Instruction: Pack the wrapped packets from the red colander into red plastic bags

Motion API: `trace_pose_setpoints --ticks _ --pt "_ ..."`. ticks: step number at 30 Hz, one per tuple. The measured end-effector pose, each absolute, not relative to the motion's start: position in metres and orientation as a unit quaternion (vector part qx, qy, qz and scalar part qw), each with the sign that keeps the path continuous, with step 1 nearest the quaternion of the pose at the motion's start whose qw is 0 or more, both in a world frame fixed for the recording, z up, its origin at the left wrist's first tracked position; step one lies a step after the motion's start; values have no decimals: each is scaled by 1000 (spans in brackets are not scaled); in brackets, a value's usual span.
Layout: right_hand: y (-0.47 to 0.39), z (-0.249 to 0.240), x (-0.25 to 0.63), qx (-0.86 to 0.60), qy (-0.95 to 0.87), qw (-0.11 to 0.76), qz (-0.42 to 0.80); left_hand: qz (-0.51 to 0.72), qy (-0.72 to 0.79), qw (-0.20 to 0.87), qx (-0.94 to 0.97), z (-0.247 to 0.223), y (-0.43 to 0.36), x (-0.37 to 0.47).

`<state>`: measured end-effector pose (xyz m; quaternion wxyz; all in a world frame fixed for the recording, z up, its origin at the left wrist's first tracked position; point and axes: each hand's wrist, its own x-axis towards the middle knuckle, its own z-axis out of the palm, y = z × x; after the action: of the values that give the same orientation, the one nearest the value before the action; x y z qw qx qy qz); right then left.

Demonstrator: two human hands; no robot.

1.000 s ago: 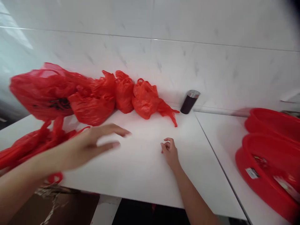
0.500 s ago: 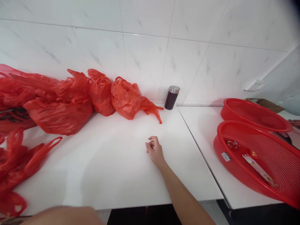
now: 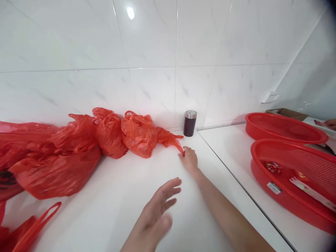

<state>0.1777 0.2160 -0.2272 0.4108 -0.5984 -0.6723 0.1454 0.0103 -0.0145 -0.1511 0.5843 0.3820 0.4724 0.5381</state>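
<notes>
So far my right hand is just pinching the limp red plastic bag left of it, not lifted clear; left hand (blurry) hangs apart, open.

Bare hands, slim-fingered, and a slender right forearm, uncovered along its visible length

Red plastic, tip half-hidden by right hand

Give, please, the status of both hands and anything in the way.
Right hand pinching end of limp red bag. Left hand open, empty, over table. Dark tumbler upright beyond, seemingly not blocking.
</notes>
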Motion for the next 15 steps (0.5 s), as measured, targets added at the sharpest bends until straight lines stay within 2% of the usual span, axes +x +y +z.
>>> trace_pose_setpoints --ticks 3,6,10,15 --pt "215 -218 173 -589 -689 397 149 493 556 538 397 -165 17 11" --pt "174 -209 161 -556 -715 403 134 517 589 491 379 -179 43 5" --pt "94 -211 138 -445 -791 405 113 507 559 514 408 -184 62 10" --pt "42 -226 133 -353 -804 429 211 530 530 520 408 -192 59 24"
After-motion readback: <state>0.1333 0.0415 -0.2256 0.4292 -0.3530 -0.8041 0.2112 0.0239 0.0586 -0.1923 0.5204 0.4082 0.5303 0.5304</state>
